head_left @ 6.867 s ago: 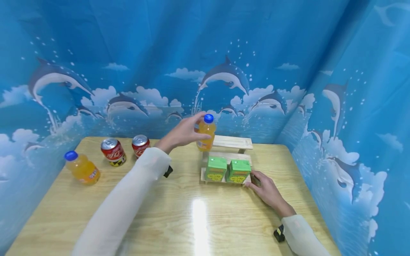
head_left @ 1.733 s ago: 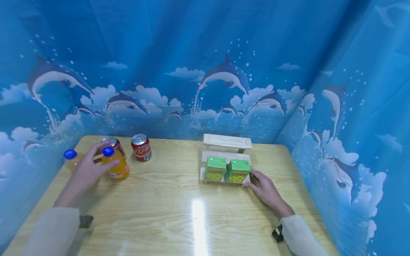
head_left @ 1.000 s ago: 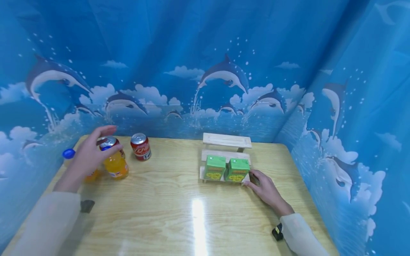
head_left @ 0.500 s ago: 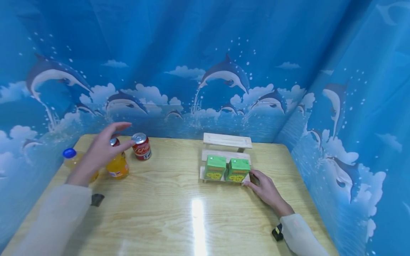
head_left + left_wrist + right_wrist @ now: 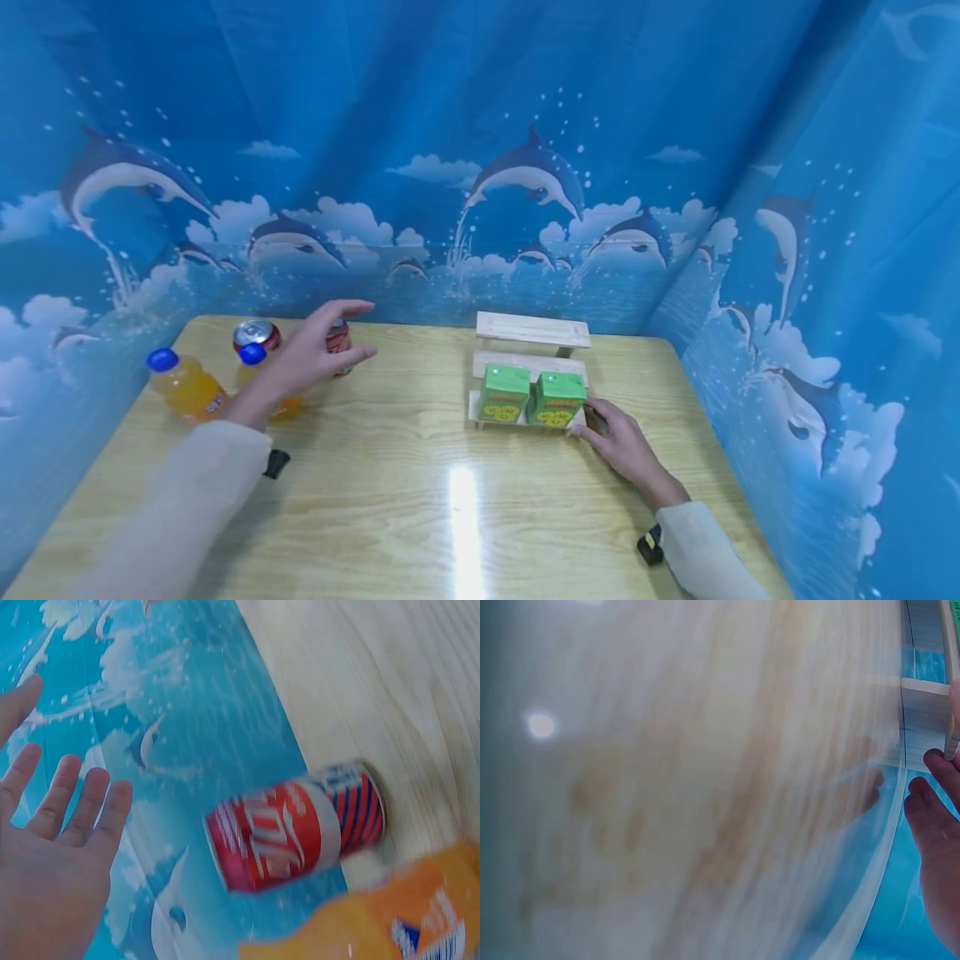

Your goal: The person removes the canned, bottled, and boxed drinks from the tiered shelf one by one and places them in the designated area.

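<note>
My left hand (image 5: 309, 354) is raised beside the right-hand red soda can (image 5: 339, 343), thumb and fingers spread apart and holding nothing; it partly hides that can. In the left wrist view a red can (image 5: 296, 829) stands apart from the spread fingers (image 5: 56, 799). Behind my wrist an orange drink bottle (image 5: 252, 354) with a blue cap is partly covered. My right hand (image 5: 622, 442) holds the right end of the small stepped wooden shelf (image 5: 534, 331), thumb and forefinger at its lowest board. Two green juice boxes (image 5: 505, 394) stand side by side on that lowest step.
Another orange bottle (image 5: 187, 387) stands at the table's left, with a second red can (image 5: 257, 333) behind. A blue dolphin-print curtain (image 5: 420, 167) encloses the back and sides of the wooden table (image 5: 397, 508).
The left hand carried an orange bottle from the shelf to the left side, let go of it, then moved right to the right-hand can. The right hand stayed at the shelf.
</note>
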`<state>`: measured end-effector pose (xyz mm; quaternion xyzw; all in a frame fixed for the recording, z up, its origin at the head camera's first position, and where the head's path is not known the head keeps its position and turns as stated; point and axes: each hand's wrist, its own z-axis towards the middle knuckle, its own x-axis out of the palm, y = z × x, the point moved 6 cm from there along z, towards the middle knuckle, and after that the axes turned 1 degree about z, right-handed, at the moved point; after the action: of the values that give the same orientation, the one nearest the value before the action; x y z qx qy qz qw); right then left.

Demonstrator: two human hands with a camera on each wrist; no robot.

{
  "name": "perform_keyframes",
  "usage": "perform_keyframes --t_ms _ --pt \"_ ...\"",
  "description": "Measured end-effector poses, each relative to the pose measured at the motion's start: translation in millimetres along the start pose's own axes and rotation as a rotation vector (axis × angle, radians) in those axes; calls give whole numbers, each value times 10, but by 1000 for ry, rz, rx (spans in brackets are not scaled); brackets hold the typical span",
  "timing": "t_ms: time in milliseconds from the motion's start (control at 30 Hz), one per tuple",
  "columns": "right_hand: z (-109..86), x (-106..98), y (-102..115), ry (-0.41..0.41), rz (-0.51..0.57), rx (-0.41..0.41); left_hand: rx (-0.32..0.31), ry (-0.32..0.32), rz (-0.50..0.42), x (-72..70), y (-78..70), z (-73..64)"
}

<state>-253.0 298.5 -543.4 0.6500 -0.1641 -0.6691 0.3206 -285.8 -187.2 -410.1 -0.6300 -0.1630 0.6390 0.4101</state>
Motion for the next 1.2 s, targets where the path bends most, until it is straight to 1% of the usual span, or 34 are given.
perform_keyframes --t_ms 167,267,400,467,700,833,1033,1200 --pt "-1 -6 3 -1 1 -1 41 51 -48 262 -83 133" --pt "-3 -7 7 -2 0 -7 59 95 -86 418 -158 209" --pt "-4 -6 9 2 1 -9 73 161 -128 604 -269 281" --pt "-3 -7 7 2 3 -5 77 179 -129 685 -315 314" --pt "1 -6 -2 5 0 8 94 210 -103 905 -426 398" --pt "-2 -4 1 7 0 7 102 237 -119 1016 -482 427" --pt "-1 -5 -2 6 -4 9 130 257 -158 1165 -554 472" --pt "-1 -2 -8 6 -3 6 145 292 -178 1286 -604 503"
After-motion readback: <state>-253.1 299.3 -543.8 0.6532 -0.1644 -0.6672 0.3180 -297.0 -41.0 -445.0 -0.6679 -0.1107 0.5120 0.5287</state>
